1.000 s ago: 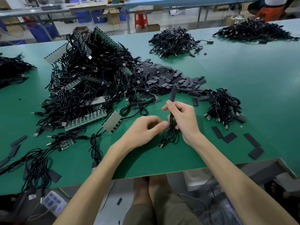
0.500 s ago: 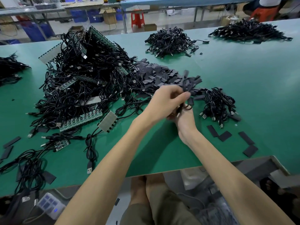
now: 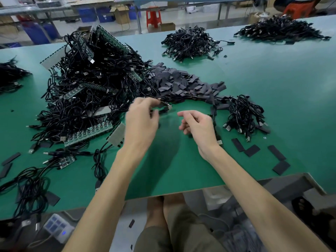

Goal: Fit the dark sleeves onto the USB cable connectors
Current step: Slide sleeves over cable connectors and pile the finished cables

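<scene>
Since half a second back the hands have split. They were stacked together at the near lip of the sleeve pile (image 3: pixel 183 84); now the left hand (image 3: pixel 141 122) sits out toward 9 o'clock at the fringe of the cable tangle (image 3: pixel 91 88), and the right hand (image 3: pixel 199 127) has dropped back toward 6. Left: fingers curled, fingertip and thumb pinching a black USB cable (image 3: pixel 162 111), its metal connector (image 3: pixel 168 106) poking out at 3 o'clock of the fingertips. Motion blur there. Right: fingers loosely curled, nothing in them, hovering over the green table (image 3: pixel 272 84). A second cable (image 3: pixel 219 142) lies just behind it, metal plug showing beside the wrist. Sleeve pile at 12 o'clock of the hands, dark flat pieces heaped, touching the tangle on its 9 o'clock side. Small bundle (image 3: pixel 243 113) of cables at 3 o'clock. Four loose sleeves (image 3: pixel 251 150) flat on the table at 4 o'clock, near the front edge.
</scene>
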